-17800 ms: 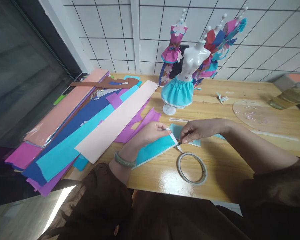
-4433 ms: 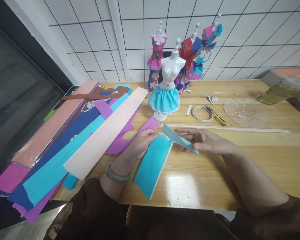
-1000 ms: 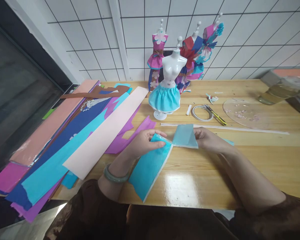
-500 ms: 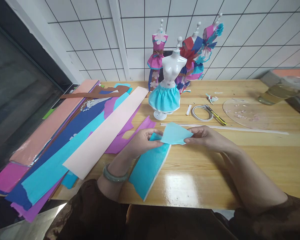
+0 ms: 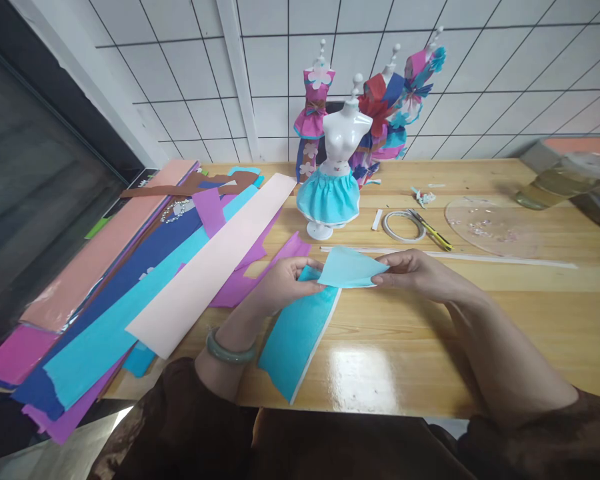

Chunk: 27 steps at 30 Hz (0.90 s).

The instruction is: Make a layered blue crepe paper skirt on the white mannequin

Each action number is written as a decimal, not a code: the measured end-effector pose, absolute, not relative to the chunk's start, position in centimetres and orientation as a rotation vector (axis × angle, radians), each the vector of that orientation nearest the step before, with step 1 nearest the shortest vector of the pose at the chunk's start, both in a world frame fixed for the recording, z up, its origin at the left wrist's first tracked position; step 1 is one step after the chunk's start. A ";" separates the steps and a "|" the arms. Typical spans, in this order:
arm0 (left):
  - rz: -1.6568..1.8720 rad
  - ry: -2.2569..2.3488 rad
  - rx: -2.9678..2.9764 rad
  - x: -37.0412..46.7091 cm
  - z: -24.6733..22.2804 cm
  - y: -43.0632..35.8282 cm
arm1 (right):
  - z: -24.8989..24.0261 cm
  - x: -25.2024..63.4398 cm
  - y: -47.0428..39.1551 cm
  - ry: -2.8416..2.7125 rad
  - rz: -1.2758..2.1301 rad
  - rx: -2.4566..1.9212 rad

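Observation:
A strip of turquoise crepe paper (image 5: 300, 337) with a white edge hangs between my hands over the table. Its upper end is a paler piece (image 5: 353, 268); whether this is the same strip folded over or a separate sheet I cannot tell. My left hand (image 5: 293, 283) pinches the paper at the left side, thumb on top. On the right, the corner of the pale part is between the thumb and fingers of my right hand (image 5: 410, 275). Just beyond stands a white mini dress form (image 5: 347, 130) wearing a gathered turquoise skirt (image 5: 329, 197).
Long crepe paper sheets lie piled at the left, a pale pink strip (image 5: 215, 263) uppermost. Dressed forms (image 5: 316, 100) stand behind. A white cord coil (image 5: 404, 227), yellow-handled tool (image 5: 437, 235), thin white strip (image 5: 500, 259), clear plate (image 5: 490, 227) and jar (image 5: 555, 183) lie rightward.
My right hand has shifted slightly right, and the pale paper is spread a little wider. On the pile, a purple paper flap has turned over to the left. My left hand barely moves.

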<state>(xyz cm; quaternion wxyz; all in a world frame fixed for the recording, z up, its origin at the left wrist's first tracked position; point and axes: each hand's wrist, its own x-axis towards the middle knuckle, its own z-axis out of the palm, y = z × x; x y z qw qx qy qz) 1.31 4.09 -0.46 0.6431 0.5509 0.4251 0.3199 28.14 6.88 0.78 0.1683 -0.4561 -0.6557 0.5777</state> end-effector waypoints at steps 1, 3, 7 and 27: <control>0.728 0.967 1.257 1.3 -0.5 4.1 | 0.8 28.2 6.9 -1.864 1.641 -1.295; 0.741 0.976 1.279 1.3 -0.5 4.1 | 0.9 28.2 6.9 -1.858 1.630 -1.298; 0.732 1.067 1.362 1.3 -0.4 4.1 | 1.1 28.6 6.9 -1.819 1.618 -1.326; 0.697 1.138 1.858 2.9 -1.5 3.0 | 0.1 27.4 6.5 -1.361 1.734 -1.081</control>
